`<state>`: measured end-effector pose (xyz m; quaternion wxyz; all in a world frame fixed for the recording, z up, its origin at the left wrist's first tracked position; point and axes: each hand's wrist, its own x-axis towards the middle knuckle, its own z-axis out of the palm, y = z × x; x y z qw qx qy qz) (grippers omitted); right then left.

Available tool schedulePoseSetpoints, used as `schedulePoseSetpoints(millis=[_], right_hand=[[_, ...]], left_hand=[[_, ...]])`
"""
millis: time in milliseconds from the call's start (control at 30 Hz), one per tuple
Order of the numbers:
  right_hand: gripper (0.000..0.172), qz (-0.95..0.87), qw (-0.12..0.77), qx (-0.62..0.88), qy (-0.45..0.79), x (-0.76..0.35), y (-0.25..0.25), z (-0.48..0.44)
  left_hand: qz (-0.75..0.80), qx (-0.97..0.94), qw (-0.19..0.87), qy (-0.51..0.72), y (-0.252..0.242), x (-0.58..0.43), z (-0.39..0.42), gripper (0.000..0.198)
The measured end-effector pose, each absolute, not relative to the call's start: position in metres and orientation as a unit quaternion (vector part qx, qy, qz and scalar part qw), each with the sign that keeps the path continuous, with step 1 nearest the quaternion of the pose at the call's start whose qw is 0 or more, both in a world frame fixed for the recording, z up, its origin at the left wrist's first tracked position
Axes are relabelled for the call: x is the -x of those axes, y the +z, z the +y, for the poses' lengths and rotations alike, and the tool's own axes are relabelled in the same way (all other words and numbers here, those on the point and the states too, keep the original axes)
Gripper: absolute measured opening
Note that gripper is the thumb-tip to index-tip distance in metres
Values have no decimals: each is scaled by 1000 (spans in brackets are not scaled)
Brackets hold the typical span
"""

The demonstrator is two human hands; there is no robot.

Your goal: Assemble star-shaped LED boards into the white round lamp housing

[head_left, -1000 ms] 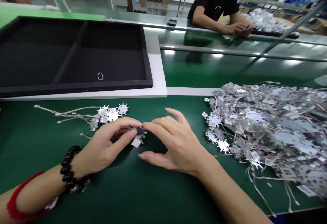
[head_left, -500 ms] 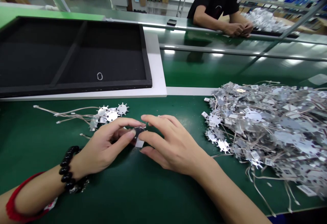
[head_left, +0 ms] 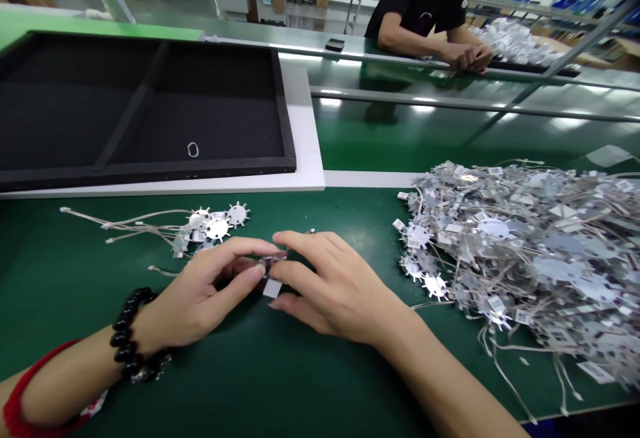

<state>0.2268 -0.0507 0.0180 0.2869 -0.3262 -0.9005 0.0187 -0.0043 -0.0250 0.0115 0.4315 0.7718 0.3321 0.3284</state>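
My left hand [head_left: 205, 291] and my right hand [head_left: 335, 288] meet over the green table [head_left: 260, 371], both pinching one small toothed metal disc with a white tag [head_left: 271, 277]. The disc is mostly hidden by my fingertips. A black bead bracelet [head_left: 131, 345] and a red band sit on my left wrist. Just beyond my left hand lies a small group of toothed discs with thin wire leads [head_left: 215, 223].
A big heap of the same discs and wires [head_left: 520, 251] fills the right side of the table. A black divided tray [head_left: 140, 105] on a white board lies at the back left. Across the conveyor another person [head_left: 425, 5] works beside a further pile.
My right hand's fingers have curled down and closed onto the disc beside my left fingertips. The view has shifted slightly.
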Motion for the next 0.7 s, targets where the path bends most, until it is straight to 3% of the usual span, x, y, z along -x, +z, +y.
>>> schedulePoseSetpoints(millis=[500,700], right_hand=[[31,-877,349,327,32,-219,15,-51],[31,-873,347,340,24,-218,11,-52]], left_hand=[[292,-743,501,333,10,4,-27,38],[328,-717,520,328,10,3,-30,29]])
